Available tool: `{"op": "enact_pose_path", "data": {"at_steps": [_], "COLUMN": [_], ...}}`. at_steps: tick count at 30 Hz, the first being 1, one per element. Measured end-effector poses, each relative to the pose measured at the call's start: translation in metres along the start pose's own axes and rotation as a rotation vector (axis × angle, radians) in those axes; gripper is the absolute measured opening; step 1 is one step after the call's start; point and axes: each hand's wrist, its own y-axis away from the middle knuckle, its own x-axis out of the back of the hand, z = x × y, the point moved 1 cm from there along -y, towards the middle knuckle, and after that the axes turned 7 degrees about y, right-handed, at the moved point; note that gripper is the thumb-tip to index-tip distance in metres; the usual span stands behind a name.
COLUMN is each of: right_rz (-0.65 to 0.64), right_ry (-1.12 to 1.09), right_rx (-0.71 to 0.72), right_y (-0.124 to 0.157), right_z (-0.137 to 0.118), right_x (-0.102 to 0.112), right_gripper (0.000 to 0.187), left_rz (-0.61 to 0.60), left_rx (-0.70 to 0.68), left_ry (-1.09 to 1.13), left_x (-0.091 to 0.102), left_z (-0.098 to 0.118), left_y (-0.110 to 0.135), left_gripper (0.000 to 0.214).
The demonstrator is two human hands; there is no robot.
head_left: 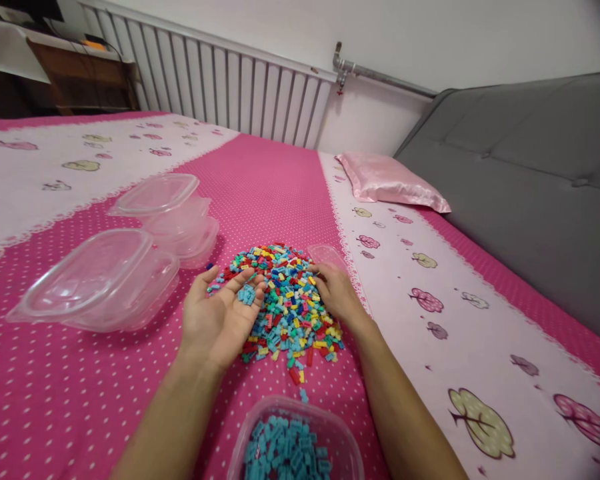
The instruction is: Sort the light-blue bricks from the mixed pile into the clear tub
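My left hand (220, 317) is turned palm up at the left side of a heap of small mixed-colour toy building bricks (295, 300). Several light blue bricks (247, 294) lie in its curled fingers. At the heap's right edge, my right hand (336, 293) reaches in with thumb and fingers close together; whatever they pinch is hidden. Nearest to me, a clear plastic container (350, 443) holds many light blue bricks (285, 450). A few loose bricks (296, 375) lie between it and the heap.
Clear plastic containers (95, 273) sit to the left, with more stacked containers (167, 213) behind. Part of a clear plastic piece (327, 255) shows beyond my right hand. A pink pillow (390, 179) rests by the grey headboard (530, 167). A radiator (220, 80) lines the wall.
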Motion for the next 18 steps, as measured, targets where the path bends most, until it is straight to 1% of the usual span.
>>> {"op": "enact_pose_path", "data": {"at_steps": [3, 8, 11, 13, 15, 18], "right_rz": [-0.012, 0.007, 0.041, 0.078, 0.096, 0.079], "right_ry": [-0.016, -0.089, -0.125, -0.19, -0.298, -0.445], "right_rx": [-0.043, -0.122, -0.156, -0.166, -0.159, -0.1], "right_y": [0.0, 0.001, 0.0, 0.001, 0.002, 0.006], "right_z": [-0.001, -0.002, -0.004, -0.008, -0.015, -0.032], "right_x": [0.003, 0.006, 0.011, 0.015, 0.022, 0.032], "right_gripper": [0.024, 0.02, 0.018, 0.017, 0.017, 0.017], "left_rz": [-0.002, 0.003, 0.005, -0.009, -0.023, -0.059], "left_rx": [-0.003, 0.019, 0.018, 0.024, 0.063, 0.193], "left_ry": [-0.012, -0.006, 0.01, 0.007, 0.0, -0.007], "left_x": [-0.001, -0.003, -0.003, -0.003, -0.003, -0.003], "left_z": [0.0, -0.001, -0.002, -0.003, -0.004, -0.009], "left_y": [0.001, 0.002, 0.002, 0.002, 0.003, 0.003], "left_gripper": [0.033, 0.034, 0.034, 0.035, 0.038, 0.046]}}
